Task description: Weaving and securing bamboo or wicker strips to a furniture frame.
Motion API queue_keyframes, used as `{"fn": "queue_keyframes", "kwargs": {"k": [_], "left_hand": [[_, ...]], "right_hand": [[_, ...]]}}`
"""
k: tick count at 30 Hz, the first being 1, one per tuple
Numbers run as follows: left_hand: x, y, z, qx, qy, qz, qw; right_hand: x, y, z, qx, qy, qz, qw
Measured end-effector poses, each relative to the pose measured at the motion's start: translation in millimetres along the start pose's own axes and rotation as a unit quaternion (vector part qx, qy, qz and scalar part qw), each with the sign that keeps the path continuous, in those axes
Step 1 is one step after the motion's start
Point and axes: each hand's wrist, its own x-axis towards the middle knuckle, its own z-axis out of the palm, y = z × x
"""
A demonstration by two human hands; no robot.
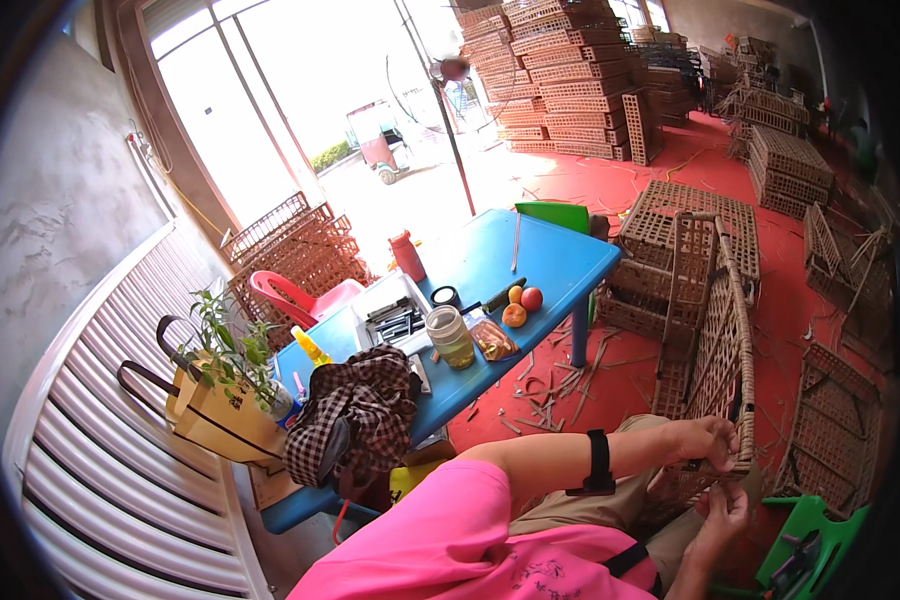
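A brown woven basket [727, 340] stands on edge against my lap, its wrapped rim running up away from me. My left hand [708, 440] reaches across with a black strap on the forearm; its fingers are curled closed on the basket's rim at the near corner. Just below, my right hand [722, 510] is closed in a pinch by the same corner. What its fingertips hold is too small to make out. The basket's lower part is partly hidden by my hands and legs.
Left of me stands a blue table [470, 270] with jars, fruit, a tool tray [395, 318] and a checked cloth [355, 410]. A green stool [815, 545] holding tools is at lower right. Woven crates [690, 220] and cane scraps [550, 395] lie on the red floor.
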Motion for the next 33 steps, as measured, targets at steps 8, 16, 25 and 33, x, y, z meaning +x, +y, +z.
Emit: {"fn": "queue_keyframes", "kwargs": {"k": [8,16,25,33], "left_hand": [[0.4,-3.2,-0.4,-0.022,-0.012,0.016,1.0],[1.0,-5.2,-3.9,-0.018,-0.027,0.01,0.999],[-3.1,-1.6,-3.1,-0.011,-0.022,-0.001,1.0],[-10.4,8.5,5.9,-0.057,-0.007,0.0,0.998]], "right_hand": [[1.8,-15.0,0.9,-0.106,-0.018,-0.053,0.993],[0.3,-25.2,7.3,-0.14,-0.019,-0.068,0.988],[5.3,-15.3,-4.9,-0.144,-0.066,-0.031,0.987],[0.0,21.5,3.8,-0.055,0.004,-0.08,0.995]]}}
